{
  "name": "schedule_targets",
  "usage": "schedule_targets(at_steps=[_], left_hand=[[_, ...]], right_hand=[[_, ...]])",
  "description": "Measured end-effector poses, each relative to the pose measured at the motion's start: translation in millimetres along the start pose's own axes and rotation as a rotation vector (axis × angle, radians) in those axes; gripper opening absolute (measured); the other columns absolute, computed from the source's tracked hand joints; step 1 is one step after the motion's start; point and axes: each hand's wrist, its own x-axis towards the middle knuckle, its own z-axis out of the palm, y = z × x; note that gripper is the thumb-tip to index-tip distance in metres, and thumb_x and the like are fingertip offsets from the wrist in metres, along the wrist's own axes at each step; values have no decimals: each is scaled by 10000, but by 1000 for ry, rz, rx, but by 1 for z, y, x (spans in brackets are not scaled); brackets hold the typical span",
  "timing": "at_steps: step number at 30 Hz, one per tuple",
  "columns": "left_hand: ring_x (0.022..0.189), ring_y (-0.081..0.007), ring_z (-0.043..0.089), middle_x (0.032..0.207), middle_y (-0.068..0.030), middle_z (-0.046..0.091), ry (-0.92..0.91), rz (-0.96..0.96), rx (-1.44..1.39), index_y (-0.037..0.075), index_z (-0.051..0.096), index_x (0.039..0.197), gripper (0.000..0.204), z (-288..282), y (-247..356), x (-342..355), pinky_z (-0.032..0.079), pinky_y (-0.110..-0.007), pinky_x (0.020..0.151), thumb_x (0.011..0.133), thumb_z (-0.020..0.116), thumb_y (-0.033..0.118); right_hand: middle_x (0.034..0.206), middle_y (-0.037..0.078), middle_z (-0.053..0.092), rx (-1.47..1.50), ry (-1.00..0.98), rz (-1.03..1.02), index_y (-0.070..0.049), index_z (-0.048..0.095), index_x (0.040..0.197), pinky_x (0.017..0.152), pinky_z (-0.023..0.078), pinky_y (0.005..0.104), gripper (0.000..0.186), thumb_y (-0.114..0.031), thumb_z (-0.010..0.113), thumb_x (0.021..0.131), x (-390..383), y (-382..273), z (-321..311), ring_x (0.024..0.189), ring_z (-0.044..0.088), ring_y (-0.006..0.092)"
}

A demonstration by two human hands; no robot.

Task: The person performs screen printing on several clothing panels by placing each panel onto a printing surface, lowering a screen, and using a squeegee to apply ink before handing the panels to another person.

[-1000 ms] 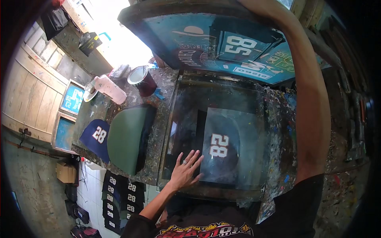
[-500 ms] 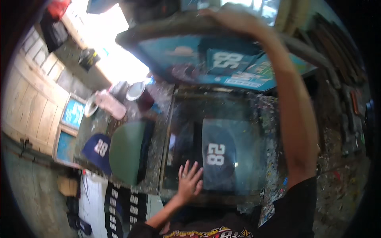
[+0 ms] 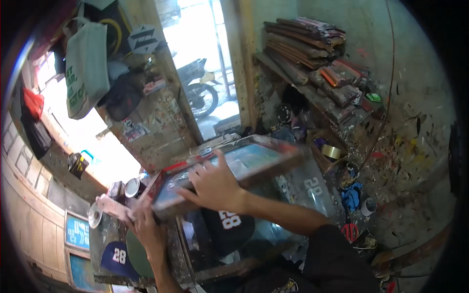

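Two hands on the printing screen frame (image 3: 229, 173). My right hand (image 3: 211, 188) lies flat on its top, fingers spread, pressing rather than gripping. My left hand (image 3: 146, 229) sits at the frame's lower left corner, fingers curled at the edge; whether it has a true grip I can't tell. The frame hangs tilted over the glass-topped counter (image 3: 195, 254).

Risks as I judge them: with one palm only resting on it, the frame could slide off toward the left hand, or its corner could strike the glass. Under the right hand lies a dark cap with a white number (image 3: 228, 225); a frame coming down skewed would land on it crooked or smear it. A second, blue cap (image 3: 117, 254) sits below the left hand, clear of the frame.

Containers: a round tin (image 3: 132, 187) just above the left hand, contents not visible. Farther right, a white cup (image 3: 367, 206) and a dark pot (image 3: 350, 171) on the spattered floor, contents unclear. Far shelf (image 3: 312, 95) holds stacked frames.
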Motion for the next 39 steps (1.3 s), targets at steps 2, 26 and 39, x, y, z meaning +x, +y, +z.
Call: schedule_targets(at_steps=[2, 26, 39], left_hand=[[1066, -410, 621, 1078, -164, 640, -399, 112, -135, 57, 631, 1105, 542, 24, -24, -47, 474, -548, 919, 640, 878, 184], [980, -332, 597, 961, -114, 594, -461, 20, -437, 65, 611, 974, 461, 101, 1, -189, 429, -463, 973, 712, 881, 332], [953, -293, 613, 911, -82, 598, -474, 64, -473, 77, 618, 932, 479, 108, -8, -182, 445, -436, 882, 694, 890, 392]], right_hand=[[907, 153, 748, 47, -186, 10, -56, 735, 1005, 1061, 371, 596, 611, -629, 522, 997, -57, -8, 14, 868, 729, 329], [926, 178, 678, 192, -624, -114, -21, 601, 1051, 817, 508, 515, 156, -49, 565, 901, -63, 80, 183, 876, 690, 398], [964, 118, 660, 205, -751, -102, -60, 622, 1090, 968, 484, 527, 307, -125, 727, 809, -190, -9, 96, 945, 686, 312]])
